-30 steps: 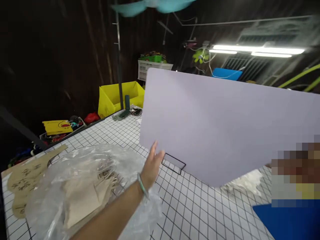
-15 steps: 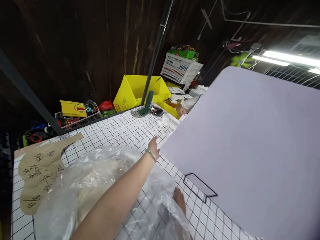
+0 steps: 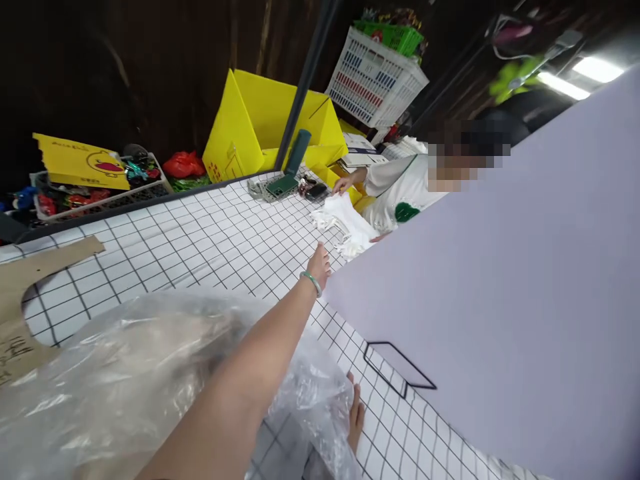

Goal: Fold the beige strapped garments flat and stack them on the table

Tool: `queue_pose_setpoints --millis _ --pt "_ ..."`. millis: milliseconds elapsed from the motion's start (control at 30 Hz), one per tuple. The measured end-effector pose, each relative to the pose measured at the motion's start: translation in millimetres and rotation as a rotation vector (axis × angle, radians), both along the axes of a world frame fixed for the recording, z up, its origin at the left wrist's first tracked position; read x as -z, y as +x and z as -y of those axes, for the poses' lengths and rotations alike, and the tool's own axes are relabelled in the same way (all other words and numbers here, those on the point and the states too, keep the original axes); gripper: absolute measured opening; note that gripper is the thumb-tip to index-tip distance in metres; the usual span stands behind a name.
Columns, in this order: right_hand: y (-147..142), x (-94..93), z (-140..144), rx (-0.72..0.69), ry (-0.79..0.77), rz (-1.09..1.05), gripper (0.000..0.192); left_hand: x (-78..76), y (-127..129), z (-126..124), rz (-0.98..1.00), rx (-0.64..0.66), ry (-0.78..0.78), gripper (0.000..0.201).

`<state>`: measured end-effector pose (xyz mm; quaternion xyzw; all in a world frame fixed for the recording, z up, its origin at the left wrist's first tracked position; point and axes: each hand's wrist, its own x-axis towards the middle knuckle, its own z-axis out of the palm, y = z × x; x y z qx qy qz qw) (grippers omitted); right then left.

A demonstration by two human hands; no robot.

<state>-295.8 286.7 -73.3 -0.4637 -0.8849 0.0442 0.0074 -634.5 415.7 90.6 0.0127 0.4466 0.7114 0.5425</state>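
My left hand, with a green bangle on the wrist, reaches far over the white gridded table and grips the far left corner of a large pale lavender sheet. The sheet is tilted up and fills the right half of the view. Fingers of my right hand lie on the table at the bottom, mostly hidden behind a crumpled clear plastic bag under my left forearm. A black rectangular outline sits on the table just below the sheet's edge.
Across the table a co-worker in a white top handles a white cloth. A brown cardboard pattern lies at left. Behind the table stand a yellow box, a white basket, a black pole and a green phone.
My view has swung left and down. The sheet has moved right and tilted lower. My left hand has stayed on the sheet's corner, and the co-worker has come into view behind it.
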Motion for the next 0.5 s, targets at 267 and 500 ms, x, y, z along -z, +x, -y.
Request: queue_pose_setpoints --millis 267,500 --pt "-16.3 3.1 9.8 0.08 0.044 0.008 0.07 -10.4 -4.5 1.3 -0.05 0.022 -0.018 0.079" --pt "-22.2 5.1 10.9 0.083 0.077 0.007 0.067 -32.0 -13.0 -10.7 -0.132 0.085 -0.006 0.086"
